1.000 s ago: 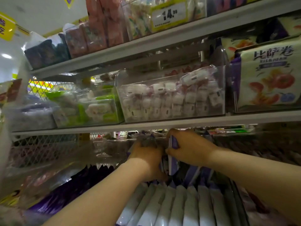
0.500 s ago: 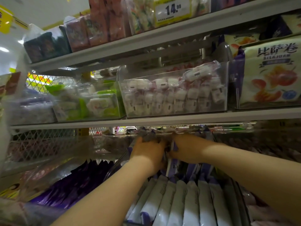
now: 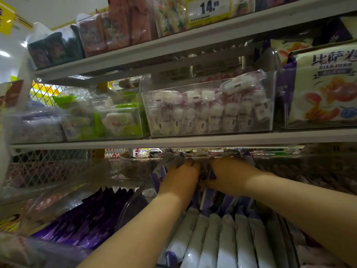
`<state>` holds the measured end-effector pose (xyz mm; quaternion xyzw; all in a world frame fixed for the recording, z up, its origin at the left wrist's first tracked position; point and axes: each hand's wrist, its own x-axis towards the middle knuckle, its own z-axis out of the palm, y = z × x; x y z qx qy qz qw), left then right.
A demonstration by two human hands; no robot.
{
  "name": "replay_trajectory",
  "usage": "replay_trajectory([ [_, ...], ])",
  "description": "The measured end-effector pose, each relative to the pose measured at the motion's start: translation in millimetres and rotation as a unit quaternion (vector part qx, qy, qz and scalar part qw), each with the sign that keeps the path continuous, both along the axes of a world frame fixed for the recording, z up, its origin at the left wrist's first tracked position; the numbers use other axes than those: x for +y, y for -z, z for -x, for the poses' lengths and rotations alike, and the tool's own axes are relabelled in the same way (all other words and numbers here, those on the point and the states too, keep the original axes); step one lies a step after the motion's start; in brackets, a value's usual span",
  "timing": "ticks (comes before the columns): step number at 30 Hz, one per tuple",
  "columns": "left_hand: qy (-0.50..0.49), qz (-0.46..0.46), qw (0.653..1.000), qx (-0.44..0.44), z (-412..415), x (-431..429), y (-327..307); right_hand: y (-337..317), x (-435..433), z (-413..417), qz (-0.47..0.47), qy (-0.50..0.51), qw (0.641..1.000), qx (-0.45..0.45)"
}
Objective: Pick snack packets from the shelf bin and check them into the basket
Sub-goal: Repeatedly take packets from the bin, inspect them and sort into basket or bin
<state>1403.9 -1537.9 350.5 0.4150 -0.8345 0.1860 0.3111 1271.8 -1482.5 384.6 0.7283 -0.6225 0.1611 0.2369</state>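
Near row: snack packets [image 3: 222, 238], white w/ purple trim, stand on edge across the front of the shelf bin [image 3: 133, 204]. Row looks full, so by the look of it little or nothing has been taken from here.
Forearms: both reach over that row toward the bin's rear, under the shelf edge.
Left hand: left hand [image 3: 179, 175] sits on the packet tops at the back, knuckles up, fingertips buried among the packs. Can't tell whether it grips one or just parts them.
Right hand: right hand [image 3: 231, 175], just beside the left, has thumb & fingers curled round a purple-edged packet between the two hands. It grasps it, but the packet is inside the bin, wedged among the others, not lifted.
Left neighbour: dark purple packs [image 3: 90, 215] in the next bin, no hand near.
Shelf above: clear bin of white-pink sweets [image 3: 208, 111], green packs [image 3: 112, 118] to its left, a big printed bag [image 3: 324, 89] to its right. None of them touched.
Top shelf: price tag [image 3: 208, 8] & more packs, too blurred to name.
Basket: not in view, so no. of packets already checked in can't be told.
Stage (judged): pick step, grip made, pull-out not done.
Left to do (judged): draw the packet free, check it, drop it in the basket, then repeat for the rest.
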Motion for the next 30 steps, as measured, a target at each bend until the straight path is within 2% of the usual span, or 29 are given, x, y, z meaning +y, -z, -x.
replay_trajectory([
  [5,0.001,0.018,1.000,-0.001,6,0,4,0,0,-1,-0.030,0.011,0.999,0.012],
  [8,-0.012,0.011,0.999,-0.031,6,0,1,-2,3,-1,-0.036,0.007,0.999,0.014],
  [13,-0.015,-0.053,0.993,-0.109,2,-5,7,-3,8,1,-0.046,-0.023,0.999,0.015],
  [20,0.013,-0.149,0.982,-0.115,-2,-12,11,-2,1,3,-0.031,-0.040,0.999,0.005],
  [26,0.016,-0.248,0.967,-0.063,-5,-9,19,-7,18,11,-0.052,-0.081,0.995,-0.005],
  [28,0.059,-0.265,0.962,0.012,-10,-6,22,-7,30,23,-0.062,-0.075,0.995,0.002],
  [30,0.109,-0.253,0.956,0.098,-15,0,25,-6,42,33,-0.085,-0.031,0.994,0.060],
])
